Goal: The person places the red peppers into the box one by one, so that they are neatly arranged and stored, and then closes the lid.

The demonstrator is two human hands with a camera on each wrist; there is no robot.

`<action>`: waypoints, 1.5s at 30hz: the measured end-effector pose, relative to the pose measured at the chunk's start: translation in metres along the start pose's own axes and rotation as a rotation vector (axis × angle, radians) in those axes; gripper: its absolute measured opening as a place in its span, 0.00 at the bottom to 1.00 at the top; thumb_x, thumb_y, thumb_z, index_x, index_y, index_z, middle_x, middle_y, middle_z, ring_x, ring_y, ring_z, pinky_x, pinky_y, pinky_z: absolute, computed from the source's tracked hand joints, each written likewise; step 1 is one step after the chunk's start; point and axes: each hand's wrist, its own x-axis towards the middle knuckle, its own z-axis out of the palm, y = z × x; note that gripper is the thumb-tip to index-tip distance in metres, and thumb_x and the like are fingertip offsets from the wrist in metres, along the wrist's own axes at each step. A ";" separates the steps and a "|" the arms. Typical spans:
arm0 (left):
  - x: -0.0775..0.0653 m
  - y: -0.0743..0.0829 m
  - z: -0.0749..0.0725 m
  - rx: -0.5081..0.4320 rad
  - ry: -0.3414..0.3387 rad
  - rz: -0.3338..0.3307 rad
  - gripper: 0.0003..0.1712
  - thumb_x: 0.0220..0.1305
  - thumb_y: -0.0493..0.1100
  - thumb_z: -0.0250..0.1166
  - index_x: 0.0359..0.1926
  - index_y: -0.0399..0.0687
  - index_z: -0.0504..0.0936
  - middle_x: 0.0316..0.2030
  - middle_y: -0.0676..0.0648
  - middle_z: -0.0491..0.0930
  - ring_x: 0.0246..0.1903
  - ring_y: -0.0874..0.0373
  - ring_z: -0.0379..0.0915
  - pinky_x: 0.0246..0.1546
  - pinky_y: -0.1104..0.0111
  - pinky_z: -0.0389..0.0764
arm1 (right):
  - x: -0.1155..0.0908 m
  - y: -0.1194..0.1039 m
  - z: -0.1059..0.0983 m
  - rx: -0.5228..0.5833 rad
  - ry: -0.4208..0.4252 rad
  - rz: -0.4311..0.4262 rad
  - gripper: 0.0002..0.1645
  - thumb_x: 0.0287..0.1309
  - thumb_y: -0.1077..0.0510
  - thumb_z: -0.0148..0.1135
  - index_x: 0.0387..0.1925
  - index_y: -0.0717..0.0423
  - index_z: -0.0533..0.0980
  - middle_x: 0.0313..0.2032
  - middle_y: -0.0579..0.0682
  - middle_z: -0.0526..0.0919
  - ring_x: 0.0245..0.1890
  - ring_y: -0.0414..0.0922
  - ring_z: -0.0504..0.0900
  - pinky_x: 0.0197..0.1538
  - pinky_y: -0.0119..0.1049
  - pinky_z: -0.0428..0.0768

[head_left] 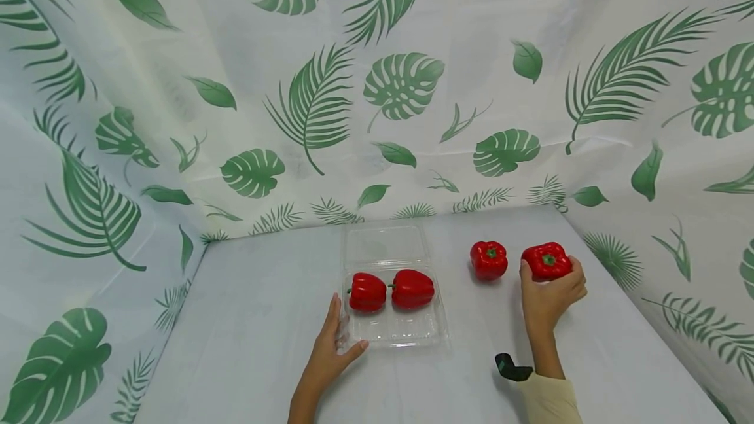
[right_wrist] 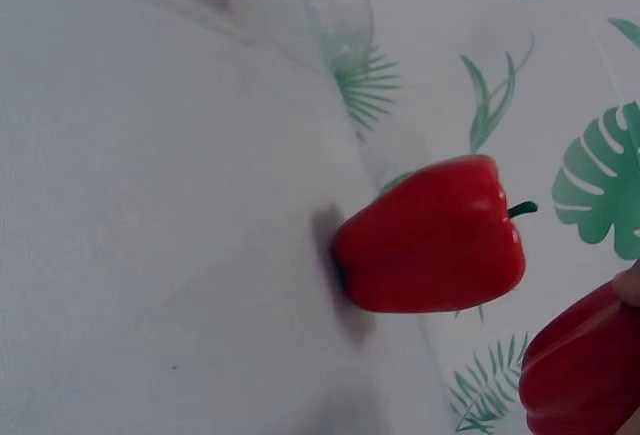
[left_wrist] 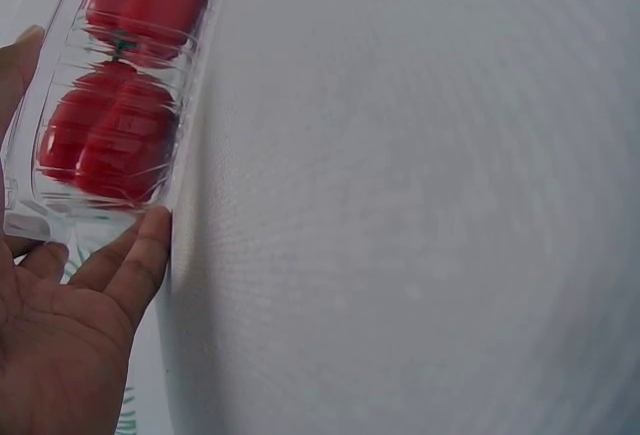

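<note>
My right hand [head_left: 548,296] grips a red bell pepper [head_left: 548,260], its green stem facing up; the right wrist view shows this held pepper [right_wrist: 585,365] at the lower right edge. A second pepper [head_left: 489,260] stands upright on the table just left of it. Two more peppers, one on the left [head_left: 368,292] and one on the right [head_left: 413,289], lie on their sides in a clear plastic clamshell box [head_left: 397,332] with its lid [head_left: 385,244] folded back. My left hand [head_left: 330,349] rests at the box's near left corner, fingers and thumb spread along its sides.
The white table [head_left: 259,319] ends at the back against a white curtain [head_left: 412,169] with green leaf prints, which also hangs at both sides. A black strap end [head_left: 512,368] sticks out beside my right sleeve [head_left: 548,398].
</note>
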 end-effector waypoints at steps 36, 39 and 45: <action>-0.003 0.001 0.000 -0.020 0.001 -0.003 0.62 0.54 0.55 0.73 0.78 0.60 0.41 0.78 0.48 0.45 0.70 0.40 0.61 0.59 0.50 0.75 | -0.073 -0.043 0.028 0.158 -0.640 -0.457 0.54 0.41 0.60 0.79 0.70 0.51 0.61 0.64 0.52 0.72 0.59 0.47 0.73 0.55 0.24 0.79; -0.002 0.000 0.000 -0.018 0.002 0.001 0.62 0.54 0.55 0.73 0.78 0.60 0.41 0.78 0.48 0.45 0.69 0.40 0.61 0.59 0.50 0.75 | -0.079 -0.045 0.031 0.149 -0.691 -0.499 0.55 0.40 0.62 0.79 0.70 0.50 0.61 0.62 0.52 0.72 0.61 0.50 0.72 0.56 0.43 0.83; -0.001 -0.001 -0.001 -0.018 -0.002 0.014 0.61 0.54 0.55 0.73 0.78 0.57 0.41 0.78 0.46 0.44 0.69 0.39 0.61 0.59 0.50 0.75 | -0.092 -0.046 0.036 0.159 -0.753 -0.572 0.56 0.41 0.60 0.79 0.71 0.49 0.60 0.61 0.53 0.71 0.62 0.49 0.70 0.56 0.57 0.81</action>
